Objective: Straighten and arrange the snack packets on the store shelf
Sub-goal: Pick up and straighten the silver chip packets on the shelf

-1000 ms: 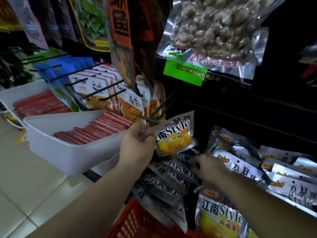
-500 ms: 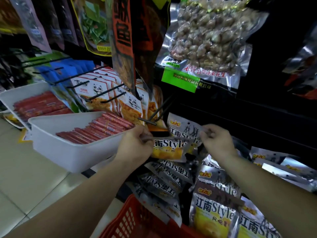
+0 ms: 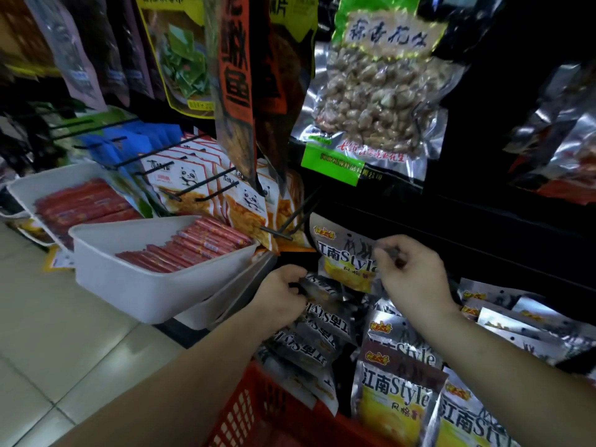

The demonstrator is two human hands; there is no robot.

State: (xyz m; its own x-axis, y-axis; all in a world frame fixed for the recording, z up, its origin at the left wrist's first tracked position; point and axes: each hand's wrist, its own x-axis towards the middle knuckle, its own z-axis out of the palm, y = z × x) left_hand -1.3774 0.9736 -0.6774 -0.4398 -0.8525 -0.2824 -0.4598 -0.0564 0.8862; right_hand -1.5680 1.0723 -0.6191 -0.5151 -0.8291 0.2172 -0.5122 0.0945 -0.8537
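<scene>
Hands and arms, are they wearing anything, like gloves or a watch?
No. The left hand and right hand are bare: no gloves, rings or watch showing. The left arm and right arm show no sleeves either.

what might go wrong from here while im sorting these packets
The right hand pinches only one edge of the upright packet, so it may slip and drop. The bare peg juts out above the left hand and might snag foil or skin. The upside-down packets it grips could slide toward the red basket.
</scene>
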